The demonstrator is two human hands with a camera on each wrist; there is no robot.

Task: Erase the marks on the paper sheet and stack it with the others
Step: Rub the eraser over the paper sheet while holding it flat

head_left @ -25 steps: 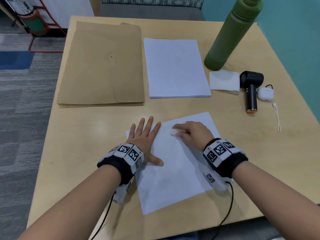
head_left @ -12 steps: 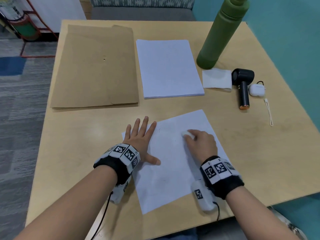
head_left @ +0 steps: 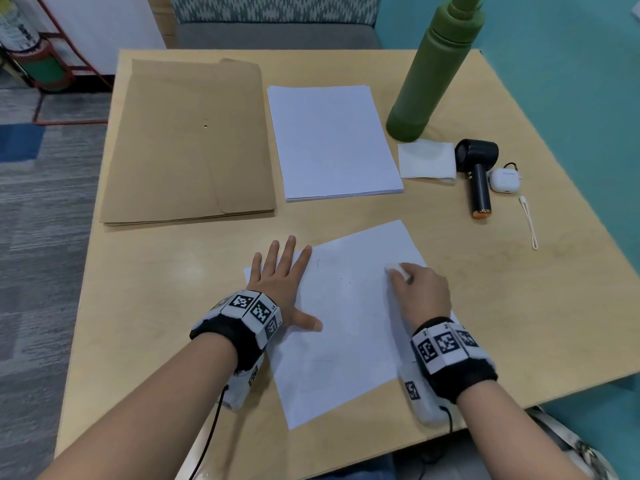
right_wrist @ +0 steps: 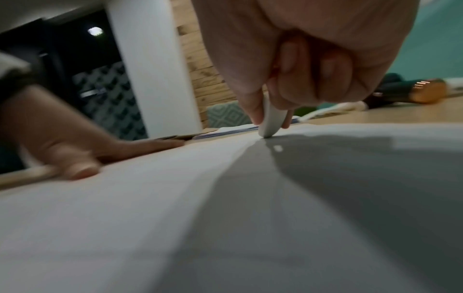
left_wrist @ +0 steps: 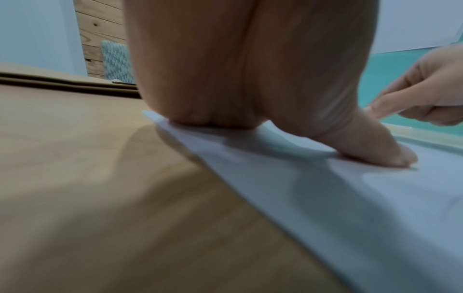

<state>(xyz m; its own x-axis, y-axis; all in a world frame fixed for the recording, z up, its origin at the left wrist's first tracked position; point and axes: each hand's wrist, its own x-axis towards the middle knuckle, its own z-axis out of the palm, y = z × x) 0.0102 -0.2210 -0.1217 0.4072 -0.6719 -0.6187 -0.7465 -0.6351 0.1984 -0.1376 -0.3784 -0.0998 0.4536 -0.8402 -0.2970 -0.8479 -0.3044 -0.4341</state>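
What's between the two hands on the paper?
Only bare white paper sheet with faint marks, between the flat left hand and right hand, per the head view.

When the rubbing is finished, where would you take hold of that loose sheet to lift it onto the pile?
Probably at its near corner, coming from the person's side. The loose sheet lies flat and skewed on the table, so nothing sticks up to pinch; that corner lies close to the table's front edge and clear of both hands. The left hand presses its left edge; the right hand pinches the eraser.
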